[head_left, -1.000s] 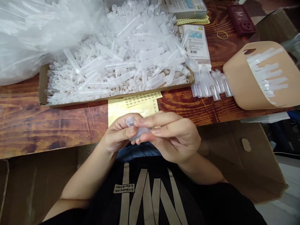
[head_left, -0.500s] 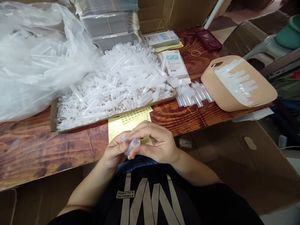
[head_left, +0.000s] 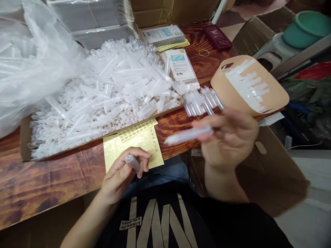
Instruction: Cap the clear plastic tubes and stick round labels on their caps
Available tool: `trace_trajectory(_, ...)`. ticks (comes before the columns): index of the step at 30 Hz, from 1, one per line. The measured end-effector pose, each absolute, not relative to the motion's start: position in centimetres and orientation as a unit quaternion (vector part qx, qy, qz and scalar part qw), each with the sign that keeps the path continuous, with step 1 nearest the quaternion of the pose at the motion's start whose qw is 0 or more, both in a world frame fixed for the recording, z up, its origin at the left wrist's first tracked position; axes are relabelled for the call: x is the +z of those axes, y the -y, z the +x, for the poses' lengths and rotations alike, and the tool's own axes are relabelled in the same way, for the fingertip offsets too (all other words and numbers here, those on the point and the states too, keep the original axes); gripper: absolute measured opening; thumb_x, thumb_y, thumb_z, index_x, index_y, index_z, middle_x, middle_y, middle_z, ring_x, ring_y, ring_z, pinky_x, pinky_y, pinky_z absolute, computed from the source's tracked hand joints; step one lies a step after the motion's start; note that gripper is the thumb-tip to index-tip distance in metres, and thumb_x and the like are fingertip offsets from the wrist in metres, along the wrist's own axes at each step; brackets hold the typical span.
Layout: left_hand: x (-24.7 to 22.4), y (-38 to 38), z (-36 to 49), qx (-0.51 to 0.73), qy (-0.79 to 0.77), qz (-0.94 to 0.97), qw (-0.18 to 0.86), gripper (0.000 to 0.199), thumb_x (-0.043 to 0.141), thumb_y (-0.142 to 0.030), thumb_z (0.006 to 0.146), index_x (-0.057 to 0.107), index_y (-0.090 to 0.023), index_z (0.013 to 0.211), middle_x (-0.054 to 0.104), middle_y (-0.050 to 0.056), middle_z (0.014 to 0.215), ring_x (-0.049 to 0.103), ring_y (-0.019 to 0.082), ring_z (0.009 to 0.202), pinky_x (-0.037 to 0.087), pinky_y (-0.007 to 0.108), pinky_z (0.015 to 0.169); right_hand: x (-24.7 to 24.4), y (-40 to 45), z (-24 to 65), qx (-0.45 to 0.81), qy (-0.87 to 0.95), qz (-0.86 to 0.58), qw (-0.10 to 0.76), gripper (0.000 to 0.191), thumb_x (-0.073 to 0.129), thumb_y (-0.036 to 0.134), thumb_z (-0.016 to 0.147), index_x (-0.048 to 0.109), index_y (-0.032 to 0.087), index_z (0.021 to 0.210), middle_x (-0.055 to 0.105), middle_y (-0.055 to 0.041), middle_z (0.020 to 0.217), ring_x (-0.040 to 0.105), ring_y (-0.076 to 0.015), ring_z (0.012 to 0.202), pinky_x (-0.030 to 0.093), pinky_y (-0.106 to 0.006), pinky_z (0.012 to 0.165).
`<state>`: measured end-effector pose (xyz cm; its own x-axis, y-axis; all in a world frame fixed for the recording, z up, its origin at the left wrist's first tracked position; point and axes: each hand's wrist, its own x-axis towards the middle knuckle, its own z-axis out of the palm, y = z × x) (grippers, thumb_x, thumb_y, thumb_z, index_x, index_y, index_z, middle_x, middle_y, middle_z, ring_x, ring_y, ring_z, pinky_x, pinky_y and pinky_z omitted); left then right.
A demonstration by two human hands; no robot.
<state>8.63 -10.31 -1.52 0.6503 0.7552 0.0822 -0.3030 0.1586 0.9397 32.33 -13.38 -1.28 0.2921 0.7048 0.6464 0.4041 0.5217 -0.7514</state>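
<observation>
My left hand (head_left: 126, 168) is closed around a short clear plastic tube (head_left: 132, 162), its round end facing up, above yellow sticker sheets (head_left: 134, 144). Raised over the table's front edge, my right hand (head_left: 230, 137) pinches a longer clear plastic tube (head_left: 188, 135) that points left; both are smeared by motion. Just beyond it lies a row of similar clear tubes (head_left: 200, 103) on the table. A big heap of clear plastic tubes and small caps (head_left: 116, 89) fills a shallow cardboard tray (head_left: 26, 137) behind my left hand.
A beige bin (head_left: 232, 93) holding white strips stands at the right. Printed packs (head_left: 181, 65), a rubber band (head_left: 203, 52) and a dark red device (head_left: 217, 36) lie at the back. A plastic bag (head_left: 38, 79) bulges at the left. An open cardboard box (head_left: 279, 165) sits below the table edge.
My hands have come apart. The right one has swung right and up with the longer tube, while the left stays low with the short tube. The view has shifted to the right.
</observation>
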Motion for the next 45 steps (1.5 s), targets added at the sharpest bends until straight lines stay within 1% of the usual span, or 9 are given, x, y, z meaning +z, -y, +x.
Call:
trace_trajectory(3, -0.6, 10.7, 8.8, 0.345, -0.246, 0.579, 0.697, 0.032, 0.055, -0.041, 0.096, 0.066, -0.022, 0.119, 0.051, 0.003, 0.078, 0.046, 0.014, 0.065, 0.038, 0.027, 0.055, -2.5, 11.9, 37.4, -0.127, 0.516, -0.558, 0.638, 0.026, 0.072, 0.022, 0.088, 0.071, 0.032, 0.111, 0.074, -0.0023, 0.103, 0.073, -0.0199, 0.093, 0.061, -0.036, 0.078)
trace_trajectory(6, 0.6, 11.3, 8.8, 0.318, -0.289, 0.666, 0.610, 0.023, 0.062, -0.022, 0.093, 0.063, -0.025, 0.116, 0.047, 0.000, 0.078, 0.046, 0.013, 0.068, 0.038, 0.026, 0.058, -4.4, 10.3, 41.1, -0.204, 0.499, -0.608, 0.583, 0.013, 0.072, 0.029, 0.087, 0.069, 0.024, 0.099, 0.070, -0.0041, 0.097, 0.070, -0.0214, 0.094, 0.062, -0.037, 0.073)
trace_trajectory(12, 2.1, 12.4, 8.3, 0.277, -0.365, 0.705, 0.541, 0.017, 0.064, -0.021, 0.091, 0.047, -0.024, 0.088, 0.047, -0.001, 0.078, 0.047, 0.013, 0.064, 0.040, 0.027, 0.055, -6.6, 9.7, 43.9, -0.181, 0.529, -0.684, 0.468, 0.014, 0.071, 0.037, 0.087, 0.066, 0.025, 0.094, 0.071, -0.0046, 0.091, 0.069, -0.0222, 0.085, 0.059, -0.038, 0.075)
trace_trajectory(16, 1.5, 12.3, 8.3, 0.266, -0.382, 0.797, 0.385, 0.023, 0.065, -0.022, 0.089, 0.043, -0.023, 0.083, 0.059, 0.002, 0.086, 0.060, 0.016, 0.076, 0.045, 0.029, 0.063, -5.3, 10.8, 42.7, -0.190, 0.567, -0.656, 0.460, 0.019, 0.076, 0.033, 0.084, 0.069, 0.027, 0.101, 0.074, -0.0064, 0.100, 0.068, -0.0236, 0.095, 0.056, -0.036, 0.085)
trace_trajectory(18, 0.8, 12.0, 8.5, 0.240, -0.373, 0.838, 0.318, 0.018, 0.064, -0.024, 0.091, 0.046, -0.023, 0.087, 0.068, 0.006, 0.101, 0.069, 0.021, 0.093, 0.050, 0.031, 0.069, -4.2, 11.8, 40.3, -0.212, 0.590, -0.616, 0.477, 0.022, 0.076, 0.028, 0.083, 0.070, 0.025, 0.104, 0.075, -0.0073, 0.100, 0.069, -0.0234, 0.096, 0.056, -0.036, 0.085)
trace_trajectory(22, -0.5, 11.7, 8.9, 0.201, -0.371, 0.877, 0.231, 0.021, 0.064, -0.028, 0.094, 0.055, -0.022, 0.112, 0.069, 0.009, 0.129, 0.068, 0.029, 0.119, 0.059, 0.035, 0.075, -3.1, 14.1, 33.7, -0.057, 0.745, -0.495, 0.444, 0.016, 0.072, 0.020, 0.086, 0.070, 0.023, 0.102, 0.078, -0.0025, 0.095, 0.072, -0.0201, 0.090, 0.057, -0.037, 0.081)
trace_trajectory(27, -1.5, 12.3, 9.1, 0.232, -0.353, 0.900, 0.107, 0.030, 0.070, -0.025, 0.091, 0.061, -0.021, 0.119, 0.072, 0.007, 0.126, 0.077, 0.022, 0.094, 0.061, 0.026, 0.062, -4.4, 16.1, 29.9, 0.042, 0.821, -0.450, 0.351, 0.019, 0.063, 0.023, 0.095, 0.068, 0.017, 0.112, 0.074, -0.0076, 0.123, 0.068, -0.0220, 0.115, 0.052, -0.039, 0.087)
trace_trajectory(38, -2.6, 13.3, 9.7, 0.277, -0.348, 0.895, 0.015, 0.019, 0.076, -0.020, 0.086, 0.068, -0.019, 0.103, 0.079, 0.003, 0.103, 0.077, 0.016, 0.073, 0.061, 0.024, 0.060, -5.7, 16.8, 30.4, 0.000, 0.814, -0.443, 0.376, 0.013, 0.067, 0.017, 0.092, 0.068, 0.021, 0.104, 0.079, -0.0014, 0.111, 0.072, -0.0170, 0.109, 0.052, -0.035, 0.083)
trace_trajectory(45, -2.9, 13.6, 9.7, 0.293, -0.344, 0.892, 0.027, 0.020, 0.074, -0.018, 0.088, 0.069, -0.021, 0.107, 0.079, 0.002, 0.105, 0.078, 0.018, 0.081, 0.061, 0.025, 0.062, -5.7, 16.4, 30.8, -0.033, 0.844, -0.394, 0.361, 0.013, 0.062, 0.017, 0.094, 0.066, 0.018, 0.106, 0.079, -0.0036, 0.110, 0.071, -0.0152, 0.108, 0.056, -0.034, 0.080)
